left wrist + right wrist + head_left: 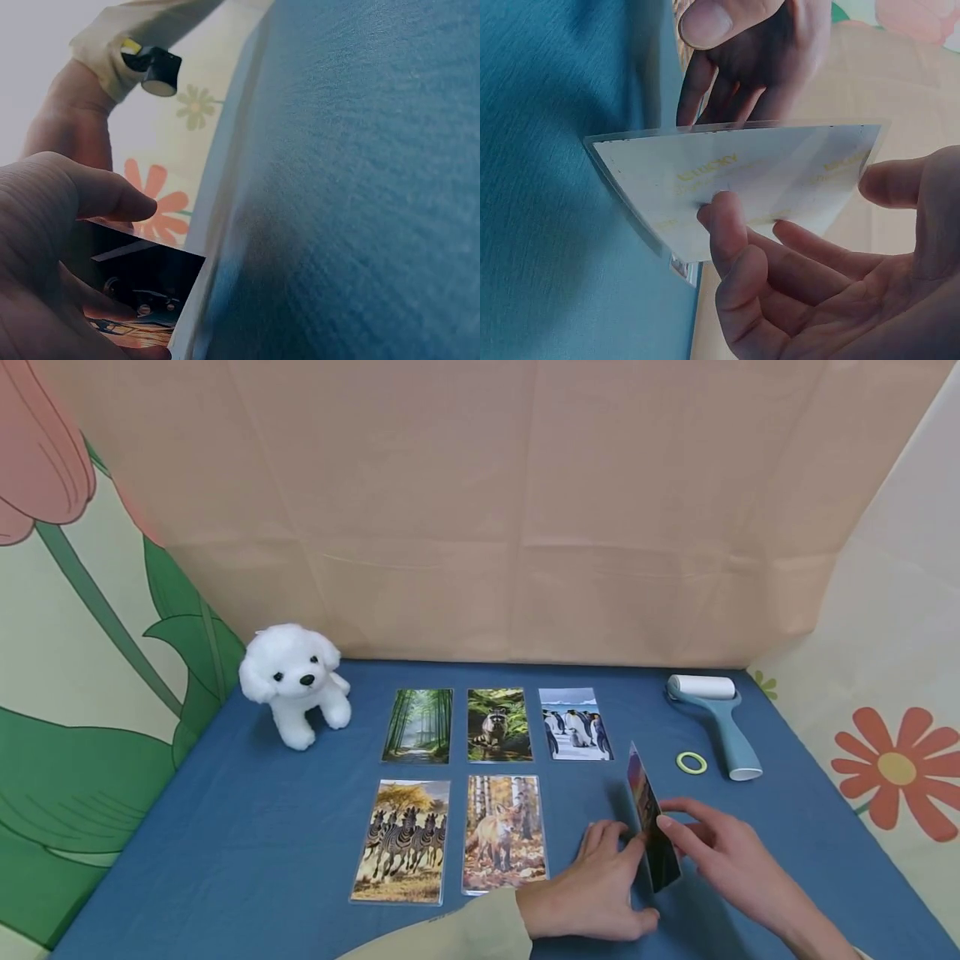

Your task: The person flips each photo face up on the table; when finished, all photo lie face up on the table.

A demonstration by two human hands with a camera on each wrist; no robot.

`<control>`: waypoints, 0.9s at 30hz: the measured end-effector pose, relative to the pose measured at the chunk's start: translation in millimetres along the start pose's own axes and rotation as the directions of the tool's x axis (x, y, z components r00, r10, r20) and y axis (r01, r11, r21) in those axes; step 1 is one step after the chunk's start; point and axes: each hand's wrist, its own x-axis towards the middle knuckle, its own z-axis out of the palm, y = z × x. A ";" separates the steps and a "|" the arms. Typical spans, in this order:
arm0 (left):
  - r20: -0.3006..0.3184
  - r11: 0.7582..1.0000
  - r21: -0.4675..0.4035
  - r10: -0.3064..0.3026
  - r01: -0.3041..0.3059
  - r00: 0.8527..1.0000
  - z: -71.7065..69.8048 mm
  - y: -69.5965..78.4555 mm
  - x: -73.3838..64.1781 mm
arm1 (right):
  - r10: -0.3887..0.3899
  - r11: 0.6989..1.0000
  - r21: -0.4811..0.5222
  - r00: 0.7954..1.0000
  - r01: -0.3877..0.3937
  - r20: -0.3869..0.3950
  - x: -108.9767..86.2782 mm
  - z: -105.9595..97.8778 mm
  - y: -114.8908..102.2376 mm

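Observation:
A laminated photo card [651, 810] stands on its long edge at the front right of the cloth, tilted slightly. My right hand [731, 856] holds it, with the thumb on its upper edge and the fingers at its back. In the right wrist view the white back of the card [780, 172] shows faint yellow lettering. On the picture side my left hand [596, 885] touches the card with extended fingers, its thumb apart. The left wrist view shows a dark part of the picture [150, 277]. Beside the left hand lies a fox card [504, 835].
A zebra card [405, 843] lies left of the fox. Behind are a forest card [418, 727], a raccoon card [499, 725] and a penguin card [576, 725]. A white plush dog [296, 681] stands left; a lint roller [723, 727] and green ring [692, 763] lie right.

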 end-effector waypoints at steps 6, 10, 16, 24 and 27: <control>-0.034 0.999 -0.041 -0.036 0.035 0.999 -2.4 -2.7 -7.8 | -0.021 0.999 0.043 0.999 0.023 -0.041 -7.3 1.8 -3.8; -0.058 0.994 -0.076 -0.085 0.080 0.995 -5.3 -2.8 -13.7 | -0.041 0.996 0.077 0.997 0.046 -0.072 -11.2 3.2 -5.1; -0.065 0.981 -0.153 -0.132 0.121 0.989 -13.2 -5.9 -22.6 | -0.114 0.982 0.132 0.983 0.133 -0.145 -14.0 6.6 -5.5; -0.175 0.976 -0.179 -0.153 0.121 0.973 -21.8 -12.7 -31.5 | -0.124 0.980 0.110 0.940 0.167 -0.319 -11.5 14.7 -3.4; -0.204 0.962 -0.222 -0.208 0.162 0.957 -25.4 -13.1 -32.9 | -0.098 0.985 0.092 0.910 0.147 -0.404 -8.6 19.0 -1.8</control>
